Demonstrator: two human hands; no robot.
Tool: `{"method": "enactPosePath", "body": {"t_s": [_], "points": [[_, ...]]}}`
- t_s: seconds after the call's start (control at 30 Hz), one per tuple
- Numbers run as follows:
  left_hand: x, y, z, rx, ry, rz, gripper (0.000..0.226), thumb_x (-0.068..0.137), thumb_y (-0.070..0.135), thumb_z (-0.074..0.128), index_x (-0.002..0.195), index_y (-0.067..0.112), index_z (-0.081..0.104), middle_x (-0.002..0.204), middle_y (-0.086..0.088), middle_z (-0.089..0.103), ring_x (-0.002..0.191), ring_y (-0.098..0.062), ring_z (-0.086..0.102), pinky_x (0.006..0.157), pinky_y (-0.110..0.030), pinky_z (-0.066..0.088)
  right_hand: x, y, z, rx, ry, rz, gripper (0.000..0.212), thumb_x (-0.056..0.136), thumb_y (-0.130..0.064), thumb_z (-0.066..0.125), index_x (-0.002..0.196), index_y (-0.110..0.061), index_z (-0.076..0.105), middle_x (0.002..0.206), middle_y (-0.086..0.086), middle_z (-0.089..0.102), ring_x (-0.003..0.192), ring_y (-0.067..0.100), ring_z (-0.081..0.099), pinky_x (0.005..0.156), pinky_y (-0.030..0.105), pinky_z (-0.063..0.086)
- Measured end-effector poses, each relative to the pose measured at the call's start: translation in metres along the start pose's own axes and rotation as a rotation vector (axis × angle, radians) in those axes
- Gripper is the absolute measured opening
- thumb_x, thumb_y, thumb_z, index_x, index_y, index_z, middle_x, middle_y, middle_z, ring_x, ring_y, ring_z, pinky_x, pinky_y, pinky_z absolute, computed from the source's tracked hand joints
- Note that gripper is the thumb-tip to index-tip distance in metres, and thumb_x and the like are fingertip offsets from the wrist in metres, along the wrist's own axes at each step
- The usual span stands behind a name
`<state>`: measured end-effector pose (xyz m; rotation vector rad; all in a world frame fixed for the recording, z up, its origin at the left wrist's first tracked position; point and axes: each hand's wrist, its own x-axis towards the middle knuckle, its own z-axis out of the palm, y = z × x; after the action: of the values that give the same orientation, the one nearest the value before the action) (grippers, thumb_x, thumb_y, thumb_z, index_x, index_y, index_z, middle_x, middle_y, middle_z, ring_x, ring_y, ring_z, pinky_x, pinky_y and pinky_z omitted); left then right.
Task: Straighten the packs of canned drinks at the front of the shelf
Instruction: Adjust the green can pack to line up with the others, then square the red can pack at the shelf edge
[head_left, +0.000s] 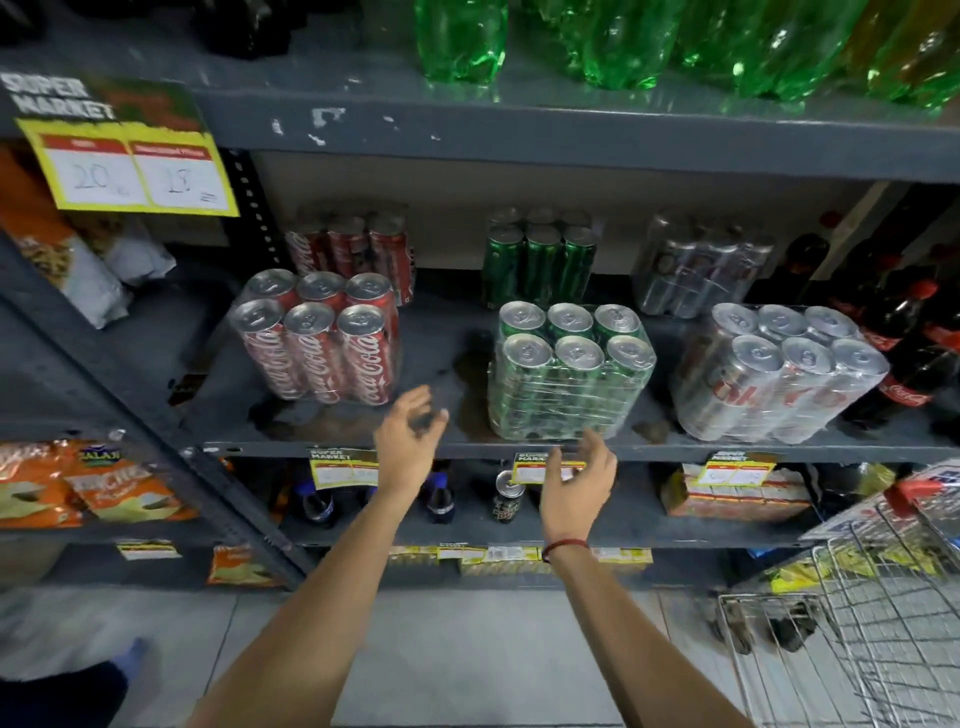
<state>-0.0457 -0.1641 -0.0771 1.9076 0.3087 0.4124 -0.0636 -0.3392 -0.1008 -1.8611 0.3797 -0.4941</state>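
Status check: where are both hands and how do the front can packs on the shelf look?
Left hand and right hand open, empty, before the shelf edge. Shrink-wrapped green can pack between them, untouched. Red cola can pack angled. Nothing blocking.

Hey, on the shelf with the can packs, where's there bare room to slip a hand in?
Widest bare patch: between the red pack and green pack, where the left hand hovers. Another lies left of the red pack, toward the upright. Green to silver pack is narrower. Right of silver, cola bottles crowd it.
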Motion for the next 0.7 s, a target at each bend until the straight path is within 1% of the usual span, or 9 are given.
{"method": "enactPosePath", "body": {"t_s": [0.07,0.13,0.2,0.3,0.4,0.47,0.57,0.63,0.7], "points": [[0.008,-0.009,-0.029,-0.018,0.151,-0.032,0.030,0.084,0.010,0.065,0.112,0.004,0.063,0.111,-0.013,0.069,0.100,-0.022,0.065,0.082,-0.006,0.041,-0.019,-0.010,0.020,0.042,-0.073,-0.064,0.035,0.087,-0.005,0.062,0.121,-0.003,0.054,0.111,0.013,0.054,0.099,0.017,0.050,0.086,0.011,0.038],[0.015,-0.021,-0.057,-0.062,0.262,-0.095,0.025,0.084,0.005,0.063,0.109,0.003,0.064,0.107,-0.015,0.069,0.099,-0.028,0.066,0.091,-0.024,0.046,-0.030,-0.022,0.041,0.062,-0.160,-0.115,0.033,0.086,-0.004,0.063,0.118,-0.004,0.055,0.108,0.008,0.052,0.094,0.021,0.051,0.076,0.003,0.036],[0.022,-0.036,-0.083,-0.085,0.341,-0.134,0.025,0.084,0.002,0.061,0.109,0.001,0.061,0.108,-0.018,0.067,0.101,-0.033,0.064,0.093,-0.037,0.048,-0.032,-0.038,0.063,0.059,-0.265,-0.109,0.035,0.085,-0.007,0.064,0.119,-0.007,0.054,0.108,0.003,0.049,0.093,0.021,0.052,0.076,0.008,0.041],[0.039,-0.058,-0.115,-0.101,0.389,-0.168,0.039,0.082,-0.002,0.062,0.119,-0.001,0.051,0.118,-0.025,0.059,0.109,-0.040,0.058,0.096,-0.046,0.047,-0.026,-0.060,0.098,0.035,-0.427,-0.054,0.044,0.083,-0.011,0.068,0.123,-0.008,0.051,0.115,0.007,0.049,0.098,0.017,0.051,0.092,0.034,0.049],[0.065,-0.077,-0.141,0.045,0.234,-0.276,0.075,0.079,0.009,0.070,0.142,0.006,0.029,0.145,-0.016,0.042,0.129,-0.031,0.046,0.107,-0.044,0.039,-0.016,-0.076,0.128,-0.036,-0.609,-0.010,0.066,0.078,-0.015,0.075,0.135,-0.008,0.043,0.134,0.016,0.048,0.121,0.028,0.050,0.105,0.043,0.042],[0.082,-0.086,-0.151,0.106,0.071,-0.313,0.088,0.077,0.014,0.073,0.146,0.010,0.019,0.150,-0.012,0.036,0.136,-0.027,0.038,0.110,-0.042,0.035,-0.011,-0.082,0.144,-0.093,-0.726,0.028,0.084,0.075,-0.019,0.079,0.143,-0.006,0.031,0.143,0.016,0.044,0.131,0.030,0.045,0.110,0.044,0.038],[0.097,-0.091,-0.152,0.141,-0.089,-0.255,0.075,0.073,0.014,0.076,0.136,0.011,0.035,0.137,-0.011,0.052,0.127,-0.029,0.048,0.102,-0.036,0.039,-0.008,-0.085,0.159,-0.161,-0.821,-0.034,0.085,0.071,-0.018,0.081,0.141,-0.009,0.034,0.137,0.014,0.052,0.128,0.030,0.049,0.108,0.044,0.040],[0.098,-0.094,-0.150,0.153,-0.079,-0.236,0.070,0.072,0.015,0.077,0.132,0.011,0.039,0.133,-0.011,0.056,0.123,-0.029,0.051,0.096,-0.032,0.038,-0.011,-0.083,0.164,-0.160,-0.839,-0.057,0.084,0.072,-0.016,0.080,0.142,-0.011,0.033,0.135,0.013,0.054,0.126,0.028,0.051,0.109,0.044,0.041],[0.094,-0.096,-0.150,0.156,-0.057,-0.217,0.074,0.073,0.016,0.077,0.135,0.011,0.037,0.134,-0.010,0.056,0.124,-0.028,0.051,0.099,-0.033,0.038,-0.015,-0.080,0.166,-0.130,-0.817,-0.059,0.085,0.075,-0.011,0.077,0.145,-0.012,0.030,0.136,0.012,0.055,0.126,0.026,0.051,0.110,0.043,0.040]]}}
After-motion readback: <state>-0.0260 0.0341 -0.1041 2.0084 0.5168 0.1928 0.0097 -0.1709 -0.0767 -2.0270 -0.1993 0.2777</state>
